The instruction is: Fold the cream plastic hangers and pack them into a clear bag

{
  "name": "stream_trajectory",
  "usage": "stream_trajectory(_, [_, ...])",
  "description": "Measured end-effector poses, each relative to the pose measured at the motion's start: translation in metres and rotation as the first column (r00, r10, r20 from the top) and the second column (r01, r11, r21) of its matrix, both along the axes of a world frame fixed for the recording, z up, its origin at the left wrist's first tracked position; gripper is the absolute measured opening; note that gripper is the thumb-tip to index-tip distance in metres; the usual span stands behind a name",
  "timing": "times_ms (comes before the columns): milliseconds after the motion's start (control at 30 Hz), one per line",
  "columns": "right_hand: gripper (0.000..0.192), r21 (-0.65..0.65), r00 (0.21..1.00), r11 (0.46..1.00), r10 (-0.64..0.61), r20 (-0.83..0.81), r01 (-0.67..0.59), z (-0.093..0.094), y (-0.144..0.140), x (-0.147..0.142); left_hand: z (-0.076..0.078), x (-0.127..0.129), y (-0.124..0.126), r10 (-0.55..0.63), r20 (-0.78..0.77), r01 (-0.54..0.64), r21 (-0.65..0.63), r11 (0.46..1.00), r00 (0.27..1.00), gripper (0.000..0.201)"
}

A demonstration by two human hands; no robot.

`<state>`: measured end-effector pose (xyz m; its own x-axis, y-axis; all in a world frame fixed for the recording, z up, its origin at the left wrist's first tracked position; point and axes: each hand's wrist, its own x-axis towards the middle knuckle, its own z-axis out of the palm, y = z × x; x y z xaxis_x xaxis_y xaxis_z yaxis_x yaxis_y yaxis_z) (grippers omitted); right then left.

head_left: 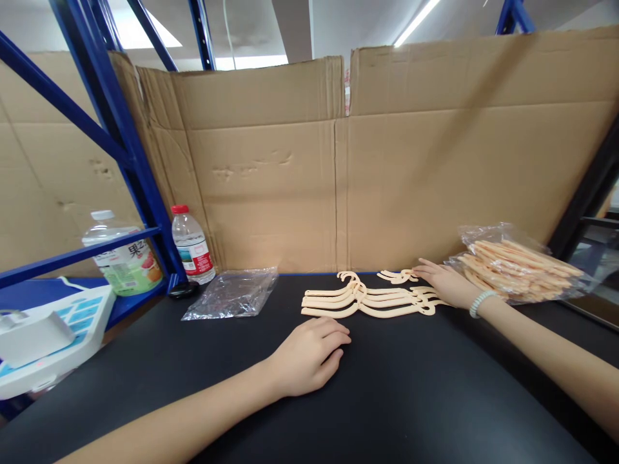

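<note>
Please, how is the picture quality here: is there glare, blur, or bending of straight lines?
Head view: the ceiling lights burn out to white; the empty plastic bag shows soft glare. The blue rack posts lean and the cardboard wall bows, a wide-lens distortion. The left hand, the right hand and the flat hangers look fairly sharp; shadows on the black table are faint.

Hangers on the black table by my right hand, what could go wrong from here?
1. The right hand lies across the end of the loose hangers; their hooks overlap, so lifting one may drag others along.
2. The bag of hangers sits close to the table's right edge; a nudge from the forearm might push it off.
</note>
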<state>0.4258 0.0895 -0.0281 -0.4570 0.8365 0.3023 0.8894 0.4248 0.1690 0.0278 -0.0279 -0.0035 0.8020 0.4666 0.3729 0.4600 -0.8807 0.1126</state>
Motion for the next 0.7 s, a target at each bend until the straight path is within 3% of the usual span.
stream_trajectory(700, [0.06,-0.059,0.998,0.998,0.004,-0.06,-0.008,0.002,0.011,-0.012,0.002,0.001,0.001,0.0,0.021,0.001,-0.024,1.0,1.0,0.028])
